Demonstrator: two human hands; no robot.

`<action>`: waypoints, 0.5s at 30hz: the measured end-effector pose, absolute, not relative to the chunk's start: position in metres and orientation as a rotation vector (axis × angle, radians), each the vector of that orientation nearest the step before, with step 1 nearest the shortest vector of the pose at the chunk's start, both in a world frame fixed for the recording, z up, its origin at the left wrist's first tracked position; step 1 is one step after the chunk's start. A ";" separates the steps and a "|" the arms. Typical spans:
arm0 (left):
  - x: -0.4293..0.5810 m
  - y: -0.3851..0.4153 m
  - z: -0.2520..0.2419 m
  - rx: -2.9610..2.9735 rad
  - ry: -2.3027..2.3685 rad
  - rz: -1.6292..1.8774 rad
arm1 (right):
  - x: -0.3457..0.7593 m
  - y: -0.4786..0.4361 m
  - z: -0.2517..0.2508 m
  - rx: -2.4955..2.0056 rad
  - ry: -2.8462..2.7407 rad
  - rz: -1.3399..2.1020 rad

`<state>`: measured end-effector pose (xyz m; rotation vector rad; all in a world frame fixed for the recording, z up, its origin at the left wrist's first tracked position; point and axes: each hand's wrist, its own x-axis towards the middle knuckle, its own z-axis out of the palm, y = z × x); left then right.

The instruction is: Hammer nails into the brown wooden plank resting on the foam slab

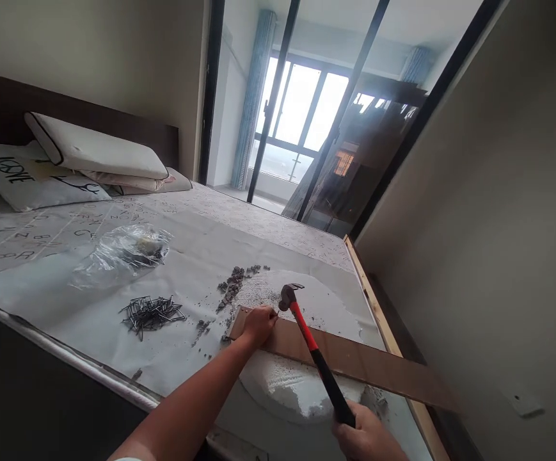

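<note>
My right hand (361, 432) is wrapped round the black lower grip of a claw hammer (310, 339) with a red upper handle. The hammer's dark head stands just right of my left fingertips, apart from the board. With its fingers pinched, my left hand (260, 325) rests on the left end of a brown wooden board (316, 342) and holds a small nail (276, 314), mostly hidden by the fingers. Beneath the board lies a round white foam slab (301, 390) with a rough, broken surface.
A heap of loose nails (151, 314) lies on the white sheet to the left, behind it a clear plastic bag (124, 253). Grey crumbs (232, 288) are strewn beside the foam. Pillows (100, 147) lie at the headboard; a pale wooden rail (373, 307) runs along the right.
</note>
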<state>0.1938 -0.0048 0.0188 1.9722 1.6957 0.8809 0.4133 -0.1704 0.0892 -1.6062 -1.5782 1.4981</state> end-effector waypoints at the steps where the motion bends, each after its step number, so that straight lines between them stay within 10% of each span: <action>1: 0.194 -0.005 0.018 1.972 1.690 0.878 | 0.415 -0.171 0.092 -1.598 -1.590 1.475; 15: 0.195 -0.006 0.021 1.991 1.728 0.831 | 0.416 -0.168 0.088 -1.649 -1.580 1.382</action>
